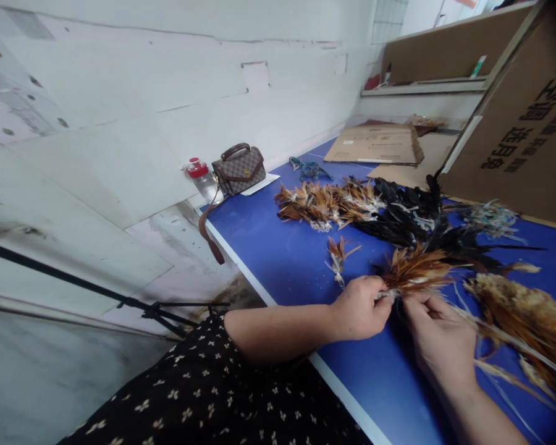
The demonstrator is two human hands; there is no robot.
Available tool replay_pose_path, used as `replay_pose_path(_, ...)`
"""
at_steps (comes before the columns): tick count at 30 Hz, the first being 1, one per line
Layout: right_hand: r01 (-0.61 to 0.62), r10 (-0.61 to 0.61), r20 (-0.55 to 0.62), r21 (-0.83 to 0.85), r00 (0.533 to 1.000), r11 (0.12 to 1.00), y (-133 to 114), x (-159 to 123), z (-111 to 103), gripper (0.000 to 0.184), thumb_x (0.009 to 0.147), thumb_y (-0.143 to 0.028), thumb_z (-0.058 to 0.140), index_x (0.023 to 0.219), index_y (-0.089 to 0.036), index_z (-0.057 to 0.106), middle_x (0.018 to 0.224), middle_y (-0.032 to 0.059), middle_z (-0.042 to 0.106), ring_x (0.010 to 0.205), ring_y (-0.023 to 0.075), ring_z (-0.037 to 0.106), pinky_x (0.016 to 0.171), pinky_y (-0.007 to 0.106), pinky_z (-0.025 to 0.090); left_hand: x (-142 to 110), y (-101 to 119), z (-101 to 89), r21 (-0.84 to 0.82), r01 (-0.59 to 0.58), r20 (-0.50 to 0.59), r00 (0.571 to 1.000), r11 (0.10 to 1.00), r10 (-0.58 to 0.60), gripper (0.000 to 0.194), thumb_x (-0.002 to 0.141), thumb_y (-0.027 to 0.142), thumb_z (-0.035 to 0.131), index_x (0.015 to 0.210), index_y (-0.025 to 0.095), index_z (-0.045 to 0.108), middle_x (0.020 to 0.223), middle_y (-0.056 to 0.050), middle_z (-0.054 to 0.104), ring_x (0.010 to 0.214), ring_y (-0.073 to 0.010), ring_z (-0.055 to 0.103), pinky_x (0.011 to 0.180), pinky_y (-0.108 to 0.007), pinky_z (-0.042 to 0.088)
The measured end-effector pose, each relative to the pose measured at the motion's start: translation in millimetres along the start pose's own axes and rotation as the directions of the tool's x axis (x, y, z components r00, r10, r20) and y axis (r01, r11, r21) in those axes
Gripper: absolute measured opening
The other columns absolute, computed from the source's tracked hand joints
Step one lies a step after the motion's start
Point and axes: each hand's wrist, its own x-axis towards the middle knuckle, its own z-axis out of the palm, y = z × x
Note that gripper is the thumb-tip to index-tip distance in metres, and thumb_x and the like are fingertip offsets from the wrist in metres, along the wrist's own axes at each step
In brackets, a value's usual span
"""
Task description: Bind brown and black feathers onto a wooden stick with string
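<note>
A bunch of reddish-brown feathers (417, 270) fans out above the blue table's near edge. My left hand (359, 309) is closed around its pale quill ends, the fist turned inward. Close on the other side, my right hand (440, 334) pinches at the base of the same bunch; what lies between its fingertips is mostly hidden. Pale strings (509, 337) trail off to the right, past that hand. Just left of the bunch lies a small tied feather tuft (338, 259).
Rows of brown feather bundles (324, 204) and black feathers (403, 210) lie beyond my hands on the blue table (250, 247). At right is a brown feathered pelt (528, 315). A handbag (240, 172), a bottle (204, 182) and cardboard (375, 143) stand farther back.
</note>
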Motion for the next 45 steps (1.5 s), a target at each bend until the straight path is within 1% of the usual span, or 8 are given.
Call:
replay_pose_path(7, -0.151, 0.141, 0.062, 0.203, 0.988, 0.967, -0.7, 1.8, 6.7, 0.049, 0.074, -0.066, 0.099, 0.090, -0.022, 0.082, 0.073, 0.0029, 0.072, 0.066, 0.0196, 0.066, 0.055, 0.028, 0.052, 0.7, -1.5, 0.5, -0.024, 0.051, -0.022, 0.998, 0.998, -0.052, 0.019, 0.098, 0.026, 0.072, 0.085, 0.022, 0.059, 0.082, -0.005, 0.070, 0.075, -0.0183, 0.064, 0.078, -0.032, 0.056)
replay_pose_path(12, -0.232, 0.213, 0.091, 0.343, 0.973, 0.910, -6.0, 0.9, 8.6, 0.063, 0.061, -0.067, 0.110, 0.088, -0.019, 0.079, 0.068, -0.0004, 0.066, 0.052, 0.0105, 0.050, 0.043, 0.022, 0.038, -0.4, -1.2, 2.5, -0.088, 0.081, -0.015, 0.997, 0.993, -0.082, 0.017, 0.098, 0.027, 0.075, 0.089, 0.021, 0.063, 0.088, -0.007, 0.074, 0.079, -0.0198, 0.069, 0.077, -0.031, 0.057)
replay_pose_path(17, -0.283, 0.244, 0.144, 0.455, 0.959, 0.844, -9.2, -1.0, 6.8, 0.062, 0.057, -0.060, 0.116, 0.079, -0.019, 0.074, 0.063, -0.0042, 0.056, 0.050, 0.0069, 0.043, 0.043, 0.018, 0.034, -0.9, 0.2, 1.4, -0.097, 0.066, -0.011, 0.998, 0.993, -0.067, 0.013, 0.100, 0.027, 0.075, 0.093, 0.020, 0.067, 0.093, -0.009, 0.077, 0.085, -0.0215, 0.072, 0.083, -0.034, 0.061)
replay_pose_path(22, -0.225, 0.203, 0.096, 0.442, 0.974, 0.869, -6.8, -6.8, 8.1, 0.057, 0.064, -0.059, 0.113, 0.082, -0.020, 0.076, 0.066, -0.0024, 0.061, 0.054, 0.0090, 0.048, 0.045, 0.019, 0.039, -0.3, 3.0, -4.2, -0.008, 0.016, 0.023, 1.000, 1.000, -0.015, 0.004, 0.099, 0.023, 0.074, 0.097, 0.021, 0.071, 0.096, -0.010, 0.078, 0.097, -0.0261, 0.073, 0.099, -0.040, 0.063)
replay_pose_path(28, -0.181, 0.187, 0.018, 0.349, 0.982, 0.919, -4.9, -13.1, 6.6, 0.056, 0.066, -0.061, 0.112, 0.092, -0.020, 0.083, 0.080, 0.0018, 0.071, 0.066, 0.0131, 0.060, 0.053, 0.022, 0.049, -2.2, 4.3, -5.2, 0.056, -0.008, 0.052, 0.999, 0.998, 0.006, 0.005, 0.094, 0.017, 0.071, 0.093, 0.022, 0.068, 0.097, -0.010, 0.074, 0.099, -0.0284, 0.073, 0.100, -0.043, 0.063)
replay_pose_path(33, -0.154, 0.153, 0.027, 0.300, 0.988, 0.941, -3.9, -7.3, 6.2, 0.058, 0.067, -0.066, 0.109, 0.091, -0.021, 0.081, 0.078, 0.0017, 0.071, 0.063, 0.0142, 0.059, 0.050, 0.024, 0.045, 2.0, 1.3, -5.6, -0.059, 0.011, 0.109, 0.994, 0.998, -0.004, 0.006, 0.095, 0.020, 0.075, 0.092, 0.020, 0.070, 0.092, -0.008, 0.074, 0.094, -0.0240, 0.071, 0.094, -0.037, 0.063)
replay_pose_path(39, -0.113, 0.101, 0.055, 0.297, 0.993, 0.948, -3.3, -3.6, 4.7, 0.057, 0.074, -0.067, 0.106, 0.096, -0.022, 0.078, 0.075, -0.0010, 0.067, 0.062, 0.0123, 0.053, 0.051, 0.023, 0.043, 5.0, -7.2, -3.7, -0.203, 0.152, 0.082, 0.987, 0.967, -0.138, 0.015, 0.101, 0.030, 0.078, 0.096, 0.016, 0.073, 0.085, -0.005, 0.073, 0.079, -0.0178, 0.065, 0.077, -0.030, 0.060)
replay_pose_path(45, -0.093, 0.052, 0.134, 0.323, 0.990, 0.942, 1.1, -10.3, -0.6, 0.052, 0.080, -0.061, 0.103, 0.102, -0.026, 0.070, 0.071, -0.0030, 0.065, 0.062, 0.0138, 0.052, 0.055, 0.023, 0.042, 7.8, -11.8, -0.1, -0.353, 0.175, 0.055, 0.984, 0.919, -0.167, 0.017, 0.102, 0.029, 0.076, 0.094, 0.016, 0.068, 0.086, -0.004, 0.071, 0.075, -0.0141, 0.063, 0.069, -0.026, 0.054)
